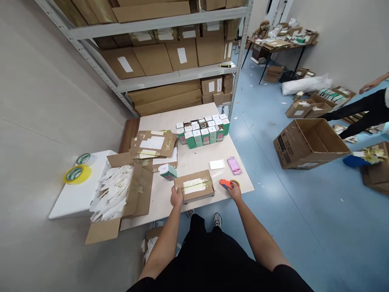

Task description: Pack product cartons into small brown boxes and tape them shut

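A flat, closed cardboard box [199, 196] with a white label and clear tape across its top lies at the table's near edge. My left hand [176, 196] grips its left end, fingers wrapped over the side. To the right of the box, my right hand [235, 191] is closed on an orange tape dispenser [225, 183], whose roll shows beside my fingers. Behind the dispenser lie a white card [216, 164] and a blurred pink item [234, 166]. A small green-and-white box [168, 172] sits just behind the cardboard box's left corner.
Rows of green-and-white boxes [202, 134] stand at the table's back. Flattened cardboard [154, 144] and an open carton of paper scraps [138, 188] are at left, near tape rolls [77, 174]. Shelving [179, 75] rises behind. A big open carton [291, 146] and another person [361, 107] are right.
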Motion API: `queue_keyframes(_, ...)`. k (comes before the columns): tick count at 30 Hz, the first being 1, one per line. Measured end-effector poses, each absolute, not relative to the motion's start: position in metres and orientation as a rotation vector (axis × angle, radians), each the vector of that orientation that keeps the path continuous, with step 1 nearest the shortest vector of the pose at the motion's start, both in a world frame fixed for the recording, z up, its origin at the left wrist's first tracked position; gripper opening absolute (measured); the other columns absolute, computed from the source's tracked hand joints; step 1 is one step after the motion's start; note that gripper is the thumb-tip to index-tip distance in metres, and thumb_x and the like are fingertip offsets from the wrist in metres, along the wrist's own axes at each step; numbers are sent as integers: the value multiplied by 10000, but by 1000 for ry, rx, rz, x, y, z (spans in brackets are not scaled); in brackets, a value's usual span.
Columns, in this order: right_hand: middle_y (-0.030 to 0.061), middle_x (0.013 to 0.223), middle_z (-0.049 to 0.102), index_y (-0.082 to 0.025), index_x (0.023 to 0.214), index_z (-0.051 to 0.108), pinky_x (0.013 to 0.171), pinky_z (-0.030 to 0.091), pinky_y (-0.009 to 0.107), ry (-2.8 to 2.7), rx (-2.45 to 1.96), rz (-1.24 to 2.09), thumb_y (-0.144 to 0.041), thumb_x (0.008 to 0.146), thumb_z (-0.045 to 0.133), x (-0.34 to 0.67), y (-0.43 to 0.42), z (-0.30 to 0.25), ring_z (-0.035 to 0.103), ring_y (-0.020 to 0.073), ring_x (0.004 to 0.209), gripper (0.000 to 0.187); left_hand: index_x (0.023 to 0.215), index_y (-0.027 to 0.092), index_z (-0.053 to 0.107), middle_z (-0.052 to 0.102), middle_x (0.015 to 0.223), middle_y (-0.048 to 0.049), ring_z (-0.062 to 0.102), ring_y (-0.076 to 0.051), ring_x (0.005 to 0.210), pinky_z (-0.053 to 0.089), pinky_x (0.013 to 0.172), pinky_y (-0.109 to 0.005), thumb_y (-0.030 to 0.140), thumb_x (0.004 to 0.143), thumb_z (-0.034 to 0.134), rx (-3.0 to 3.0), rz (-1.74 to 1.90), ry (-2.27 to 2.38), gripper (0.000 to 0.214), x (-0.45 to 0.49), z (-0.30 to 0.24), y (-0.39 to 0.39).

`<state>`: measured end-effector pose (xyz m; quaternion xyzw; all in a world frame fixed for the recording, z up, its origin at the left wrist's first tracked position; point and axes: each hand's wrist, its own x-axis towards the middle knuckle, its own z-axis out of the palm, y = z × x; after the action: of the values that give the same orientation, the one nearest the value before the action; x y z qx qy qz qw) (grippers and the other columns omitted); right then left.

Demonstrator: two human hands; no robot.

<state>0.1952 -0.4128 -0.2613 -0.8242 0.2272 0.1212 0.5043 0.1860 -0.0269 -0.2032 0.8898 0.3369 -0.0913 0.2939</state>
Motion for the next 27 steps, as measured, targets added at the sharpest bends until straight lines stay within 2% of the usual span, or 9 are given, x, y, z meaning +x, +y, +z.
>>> queue_keyframes(2, 135, 1056, 735, -199, 979, 728, 963, 506, 407, 586, -2066, 324, -248, 659, 711, 189, -409, -268, 649, 363, 1156, 324, 1526, 269, 391, 728, 1286, -126, 707, -316, 1156, 496, 963, -430, 592, 1037, 267, 2381, -253, 867, 599, 193, -204, -32)
queue_keyframes(6, 166, 1206, 714, -183, 1105, 717, 1078, 435, 422, 625, -2164, 329, -151, 632, 718, 190, -399, -276, 601, 354, 1263, 475, 1528, 266, 397, 715, 1314, -121, 693, -317, 1166, 498, 952, -417, 544, 1031, 352, 2364, -268, 867, 571, 204, -202, -40)
queue_keyframes(11, 187, 1086, 754, -179, 943, 729, 1155, 333, 526, 769, -2153, 372, -116, 666, 731, 205, -397, -277, 596, 385, 1286, 284, 1519, 249, 403, 681, 1372, -126, 670, -319, 1201, 498, 950, -399, 585, 1025, 338, 2300, -265, 891, 601, 203, -195, -43)
queue_keyframes(16, 175, 1057, 752, -205, 956, 733, 1133, 354, 573, 819, -2097, 319, -179, 724, 705, 202, -408, -270, 605, 401, 1252, 235, 1505, 256, 424, 672, 1372, -137, 664, -338, 1189, 488, 944, -428, 574, 1032, 326, 2284, -244, 909, 579, 200, -189, -49)
queue_keyframes(21, 198, 1167, 696, -190, 1086, 712, 1151, 351, 505, 713, -2154, 6, -218, 811, 659, 193, -416, -249, 524, 376, 1327, 281, 1466, 251, 437, 673, 1353, -144, 673, -322, 1165, 500, 911, -411, 561, 1050, 283, 2328, -240, 881, 541, 199, -190, -50)
queue_keyframes(27, 172, 1085, 710, -162, 1123, 656, 973, 490, 465, 331, -2371, -369, -309, 927, 537, 205, -404, -201, 641, 325, 1066, 272, 1456, 253, 457, 656, 1383, -142, 642, -337, 1233, 507, 957, -435, 537, 1048, 329, 2286, -197, 937, 514, 200, -199, -52)
